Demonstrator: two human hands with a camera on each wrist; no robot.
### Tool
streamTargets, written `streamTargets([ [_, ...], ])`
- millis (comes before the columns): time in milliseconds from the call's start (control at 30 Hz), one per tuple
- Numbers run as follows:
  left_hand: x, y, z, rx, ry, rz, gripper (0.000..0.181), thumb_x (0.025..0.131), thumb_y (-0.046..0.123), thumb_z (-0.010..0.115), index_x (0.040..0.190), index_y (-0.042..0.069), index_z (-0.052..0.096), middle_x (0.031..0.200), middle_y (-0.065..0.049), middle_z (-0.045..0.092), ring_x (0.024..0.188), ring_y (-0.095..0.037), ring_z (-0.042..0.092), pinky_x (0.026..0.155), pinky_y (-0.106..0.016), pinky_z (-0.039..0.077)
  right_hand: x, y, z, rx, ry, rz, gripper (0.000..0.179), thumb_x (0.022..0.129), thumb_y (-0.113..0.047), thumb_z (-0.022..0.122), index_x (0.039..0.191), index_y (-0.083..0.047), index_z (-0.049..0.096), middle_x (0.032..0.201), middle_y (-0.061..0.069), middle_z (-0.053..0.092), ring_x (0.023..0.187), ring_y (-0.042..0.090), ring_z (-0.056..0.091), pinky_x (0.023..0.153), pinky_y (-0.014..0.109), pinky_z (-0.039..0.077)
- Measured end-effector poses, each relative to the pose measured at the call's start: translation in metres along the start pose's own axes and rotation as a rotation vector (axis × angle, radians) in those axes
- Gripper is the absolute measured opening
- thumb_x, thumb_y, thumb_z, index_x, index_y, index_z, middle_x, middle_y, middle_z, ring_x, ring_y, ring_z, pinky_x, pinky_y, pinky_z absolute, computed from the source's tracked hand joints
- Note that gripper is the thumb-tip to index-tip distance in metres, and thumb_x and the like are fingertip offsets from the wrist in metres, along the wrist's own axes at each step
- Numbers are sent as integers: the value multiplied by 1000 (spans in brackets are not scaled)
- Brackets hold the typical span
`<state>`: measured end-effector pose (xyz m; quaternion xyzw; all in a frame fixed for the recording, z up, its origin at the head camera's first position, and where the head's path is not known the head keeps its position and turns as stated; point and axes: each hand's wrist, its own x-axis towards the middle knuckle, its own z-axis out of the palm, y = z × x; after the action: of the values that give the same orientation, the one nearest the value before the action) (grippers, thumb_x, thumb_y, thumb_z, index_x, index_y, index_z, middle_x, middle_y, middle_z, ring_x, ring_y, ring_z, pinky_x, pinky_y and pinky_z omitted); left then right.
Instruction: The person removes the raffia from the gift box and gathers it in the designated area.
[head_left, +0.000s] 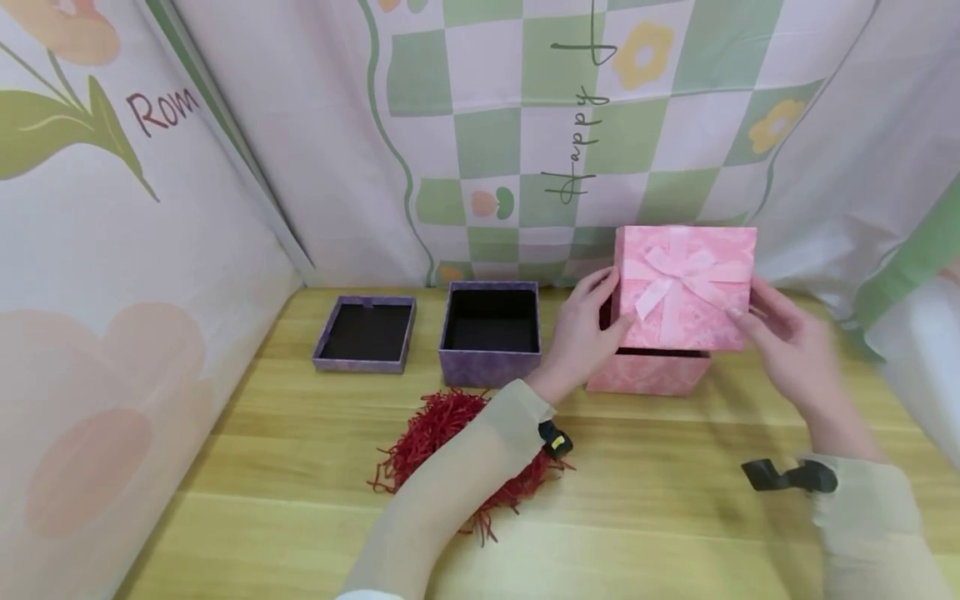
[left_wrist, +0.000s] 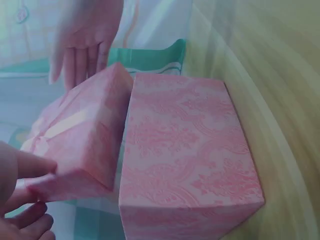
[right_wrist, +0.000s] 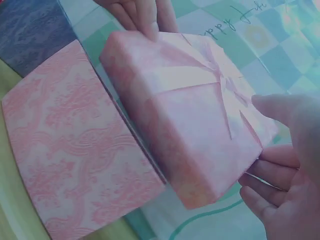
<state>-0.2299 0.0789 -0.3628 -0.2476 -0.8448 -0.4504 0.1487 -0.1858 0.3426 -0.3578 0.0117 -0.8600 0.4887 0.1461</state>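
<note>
A pink lid (head_left: 686, 287) with a ribbon bow is held above a pink box (head_left: 648, 372), raised and tilted so that a dark gap shows below its near edge. My left hand (head_left: 588, 333) grips the lid's left side, thumb in front and fingers round the edge. On the opposite side my right hand (head_left: 798, 350) pinches the lid, its thumb on the top face; in the right wrist view the fingers (right_wrist: 272, 172) are curled at the lid's edge. The box stands upright on the table, its embossed wall (left_wrist: 185, 140) plain in the left wrist view.
Left of the pink box stands an uncovered purple box (head_left: 491, 367) with a black inside. Its purple lid (head_left: 360, 365) lies upturned farther left. Red paper shreds (head_left: 442, 425) lie in a heap partly under my left forearm. A patterned curtain (head_left: 495, 142) hangs behind the table (head_left: 637, 517).
</note>
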Motion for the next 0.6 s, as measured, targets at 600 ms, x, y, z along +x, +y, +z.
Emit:
streamTargets([
  [600, 1, 15, 5, -117, 30, 71, 73, 93, 22, 78, 153, 1, 42, 151, -12, 47, 137, -15, 43, 113, -23, 29, -3, -14, -10, 112, 122, 47, 53, 104, -26, 61, 155, -19, 46, 150, -7, 52, 132, 3, 48, 101, 8, 35],
])
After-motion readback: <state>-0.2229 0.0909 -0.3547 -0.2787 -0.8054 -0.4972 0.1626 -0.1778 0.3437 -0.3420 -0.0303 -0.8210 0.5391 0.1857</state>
